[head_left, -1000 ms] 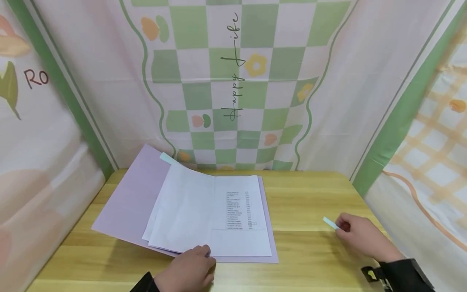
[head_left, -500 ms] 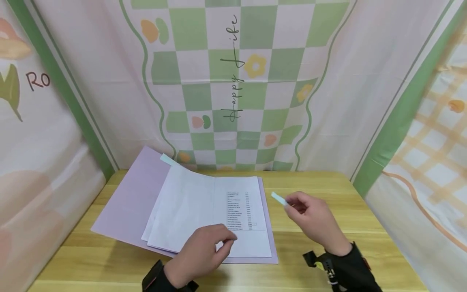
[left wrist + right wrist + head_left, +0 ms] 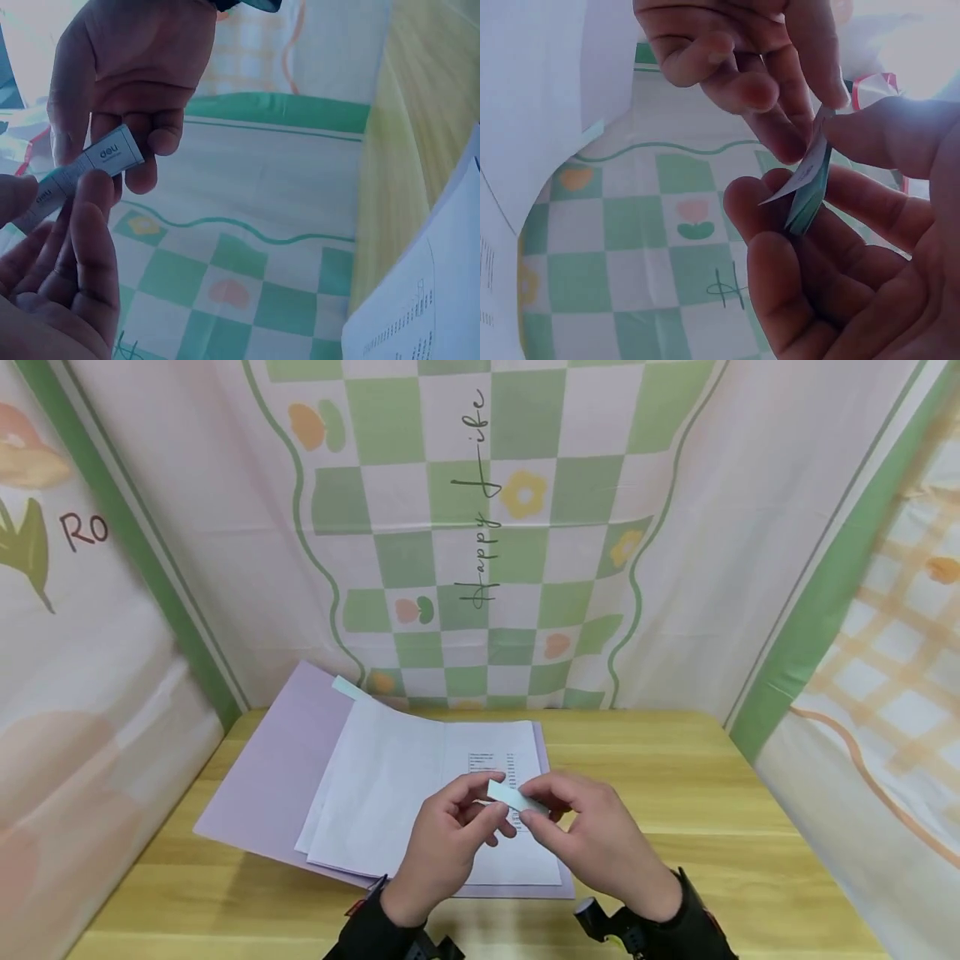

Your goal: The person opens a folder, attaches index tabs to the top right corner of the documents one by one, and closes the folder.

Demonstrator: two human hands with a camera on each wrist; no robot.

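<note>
A narrow pale green pad of sticky index tabs (image 3: 507,795) is held between both hands above the open folder. My right hand (image 3: 596,827) pinches its right end with thumb and fingers. My left hand (image 3: 450,831) has thumb and forefinger at the other end and appears to pinch it there. Printed lettering shows on the pad's face (image 3: 111,152) in the left wrist view. From the right wrist, a sheet stands apart from the pad's green layers (image 3: 810,199). Below lies a lilac folder (image 3: 270,768) with white sheets (image 3: 382,777); the hands hide part of the printed table.
A pale green tab (image 3: 347,687) sticks out past the top edge of the left sheets. The folder's left cover is raised off the wooden table (image 3: 660,760). Patterned cloth (image 3: 525,543) hangs close behind the table and at both sides.
My right hand has carried the pad leftward from the table's right side to above the sheets. The left hand has let go of the folder's lower edge and come up to the pad.
</note>
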